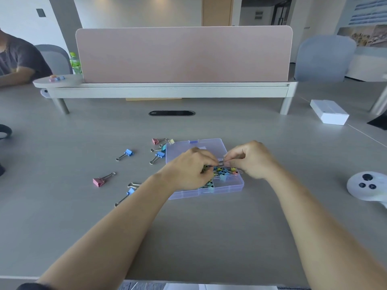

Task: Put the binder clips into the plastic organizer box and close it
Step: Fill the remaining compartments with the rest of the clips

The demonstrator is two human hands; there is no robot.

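Both forearms reach in from the near edge across the grey worktop (209, 237), and the hands meet right over the box (188, 194). Left hand (188, 170) has its fingers curled, tips pinching a small silvery clip (221, 163); right hand (249, 159) is curled too, pinching that clip from the other side, so the two sets of fingertips nearly touch. The clip sits just above the box's middle compartments, where a heap of stowed clips (225, 171) in yellow, teal and blue lies under the knuckles. The box is open, with its lid (184, 147) flat on the worktop behind the hands. Out to the left are the loose clips: a blue one (130, 191) just beside the left forearm, a pink one (98, 181) further out, then another blue (128, 152), and a cluster (160, 154) hugging the lid's left edge. On the right, a white controller (365, 186), well apart from the hands. Beyond it is a white carton (329, 111), and at the back stands the pink divider (184, 54).
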